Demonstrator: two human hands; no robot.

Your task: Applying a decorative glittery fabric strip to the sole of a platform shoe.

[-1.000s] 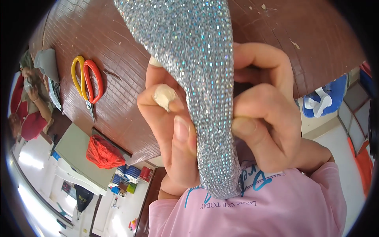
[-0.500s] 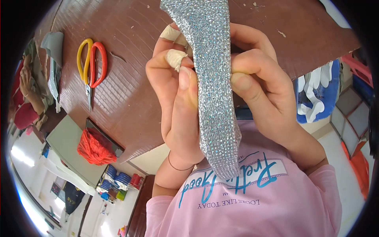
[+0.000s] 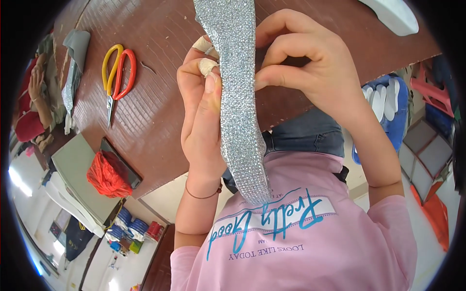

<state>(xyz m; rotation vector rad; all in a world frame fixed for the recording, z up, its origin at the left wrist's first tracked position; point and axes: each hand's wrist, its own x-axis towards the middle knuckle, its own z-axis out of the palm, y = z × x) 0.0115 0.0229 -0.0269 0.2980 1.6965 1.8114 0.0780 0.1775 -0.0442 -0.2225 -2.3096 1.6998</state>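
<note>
A long silver glittering rhinestone-like strip (image 3: 238,87) hangs between my hands above the brown table, its tapered lower end in front of my pink shirt. My left hand (image 3: 201,106) is closed on the strip's left edge, thumb on the front. Pale tape wraps two of its fingertips. At the opposite edge, my right hand (image 3: 310,63) pinches with thumb and index finger; its other fingertips are partly hidden behind the strip. Scissors (image 3: 116,77) with one yellow and one red handle lie on the table to the left, blades toward me.
The brown table (image 3: 155,121) has a grey folded piece (image 3: 76,46) at its left. A red plastic bag (image 3: 109,174) sits lower left. To the right stand a blue basket (image 3: 395,131) with white flat pieces and a pink stool (image 3: 432,89). Another person's hand (image 3: 36,82) shows far left.
The strip and my left hand have shifted left in view. My right hand has turned, its fingers more arched and its wrist higher. A white object shows more at the upper right.
</note>
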